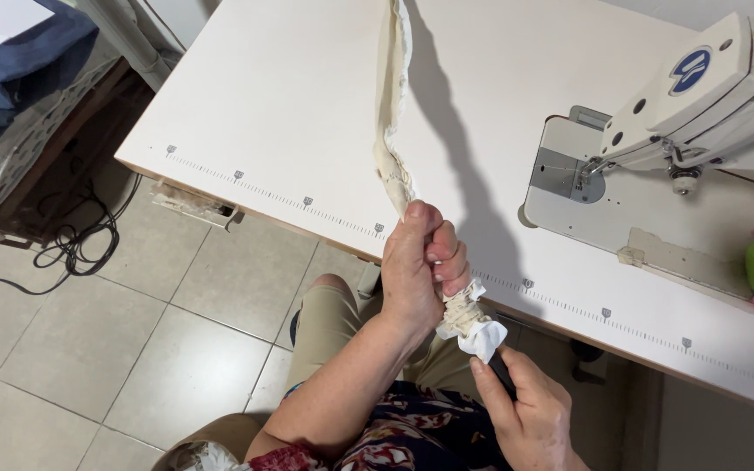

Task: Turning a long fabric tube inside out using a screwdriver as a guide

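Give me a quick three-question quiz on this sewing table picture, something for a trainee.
1. True or false: the left hand grips the cream fabric tube just above its bunched end.
2. What does the right hand hold: A a dark rod pushed into the tube's bunched end, B scissors, C a spool?
3. Fill in: the sewing machine stands on the white ____.

Key: 1 true. 2 A. 3 table.
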